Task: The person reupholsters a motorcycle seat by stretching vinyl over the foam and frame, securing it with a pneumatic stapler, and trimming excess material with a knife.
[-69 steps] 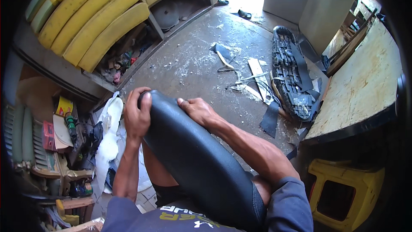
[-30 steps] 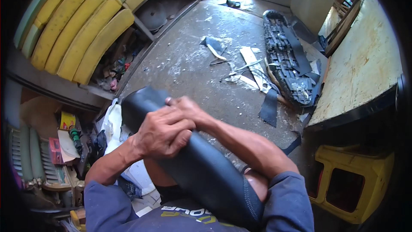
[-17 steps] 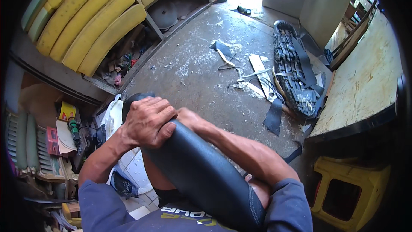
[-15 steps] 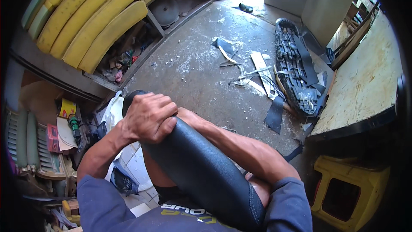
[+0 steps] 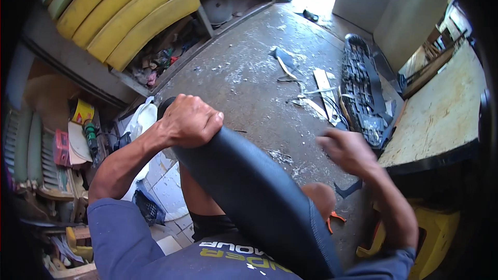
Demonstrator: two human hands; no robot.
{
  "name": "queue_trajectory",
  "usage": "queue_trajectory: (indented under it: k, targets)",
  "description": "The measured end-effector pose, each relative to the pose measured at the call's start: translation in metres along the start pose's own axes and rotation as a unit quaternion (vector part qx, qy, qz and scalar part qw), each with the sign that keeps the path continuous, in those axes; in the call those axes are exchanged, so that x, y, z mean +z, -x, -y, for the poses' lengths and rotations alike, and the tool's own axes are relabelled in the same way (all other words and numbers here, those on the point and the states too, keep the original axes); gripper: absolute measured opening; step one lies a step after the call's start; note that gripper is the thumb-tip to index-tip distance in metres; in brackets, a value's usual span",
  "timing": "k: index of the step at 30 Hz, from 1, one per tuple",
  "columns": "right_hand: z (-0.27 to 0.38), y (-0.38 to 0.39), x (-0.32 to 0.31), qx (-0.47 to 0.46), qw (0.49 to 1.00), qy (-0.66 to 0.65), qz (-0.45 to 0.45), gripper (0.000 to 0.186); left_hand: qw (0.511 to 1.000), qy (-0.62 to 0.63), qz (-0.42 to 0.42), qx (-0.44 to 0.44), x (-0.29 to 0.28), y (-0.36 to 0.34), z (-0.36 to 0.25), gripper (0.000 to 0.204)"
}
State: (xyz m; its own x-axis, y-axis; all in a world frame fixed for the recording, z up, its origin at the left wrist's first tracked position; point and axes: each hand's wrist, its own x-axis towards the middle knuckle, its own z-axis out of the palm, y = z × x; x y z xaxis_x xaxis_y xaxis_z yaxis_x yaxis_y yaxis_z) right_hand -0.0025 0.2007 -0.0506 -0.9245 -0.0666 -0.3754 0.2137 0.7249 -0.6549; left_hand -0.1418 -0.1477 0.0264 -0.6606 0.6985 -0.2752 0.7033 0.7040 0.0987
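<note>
A long black motorcycle seat (image 5: 244, 176) with a stitched seam near its wide end lies across my lap, slanting from far left to near right. Wrapped over its narrow far end is my left hand (image 5: 192, 119), thumb pressed on top. My right hand (image 5: 348, 149) is in the air to the right of the seat, apart from it. Motion smears its fingers, and I cannot make out anything in them. Below that hand, beside my knee, a tool with orange handles (image 5: 336, 220) shows in part on the floor.
A black ribbed seat base (image 5: 360, 83) and cut scraps (image 5: 326, 91) lie on the floor ahead. Yellow foam pads (image 5: 129, 15) are stacked on a shelf at far left. A pale board (image 5: 436, 109) and a yellow plastic stool (image 5: 438, 233) stand right; cluttered shelves (image 5: 57, 192) are left.
My right hand has left the seat's far end and swung out to the right. My left hand stays on the seat. The view has shifted slightly, and the orange handles now show.
</note>
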Motion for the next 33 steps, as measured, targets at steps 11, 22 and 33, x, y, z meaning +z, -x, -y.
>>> queue_trajectory:
  k: [11,22,33]
  targets:
    - [0.058,0.072,-0.064,-0.168,0.810,0.104,-0.552,0.031,0.915,0.117,-0.215,-0.322,0.046,0.019,0.106,0.063]
    - [0.157,-0.090,0.164,-0.308,0.820,0.260,-0.406,0.057,0.868,0.210,-0.208,-0.398,0.068,0.070,0.098,0.078]
    - [0.129,-0.102,0.294,-0.453,0.784,0.230,-0.357,0.060,0.828,0.318,-0.256,-0.384,0.075,0.041,0.082,0.078]
